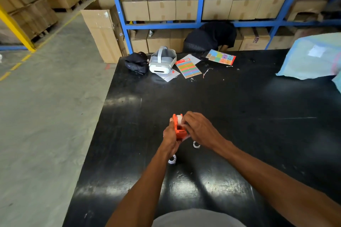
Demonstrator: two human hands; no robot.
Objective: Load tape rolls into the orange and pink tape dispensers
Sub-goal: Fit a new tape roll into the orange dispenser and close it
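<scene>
I hold an orange tape dispenser (178, 128) above the black table (239, 116). My left hand (170, 137) grips its left side and base. A whitish tape roll (179, 118) sits in the top of the dispenser, and the fingers of my right hand (200, 128) close on the roll and on a strip of tape along the dispenser's right side. Two small white tape rolls lie on the table: one (196, 144) under my right wrist, one (172, 159) partly hidden by my left forearm. No pink dispenser is visible.
At the table's far side lie a white headset (162, 61), a black pouch (136, 62), coloured sticker sheets (188, 68) and a pale blue bag (313, 57). A person in dark clothes crouches by blue shelving (202, 5) full of cartons. Concrete floor lies to the left.
</scene>
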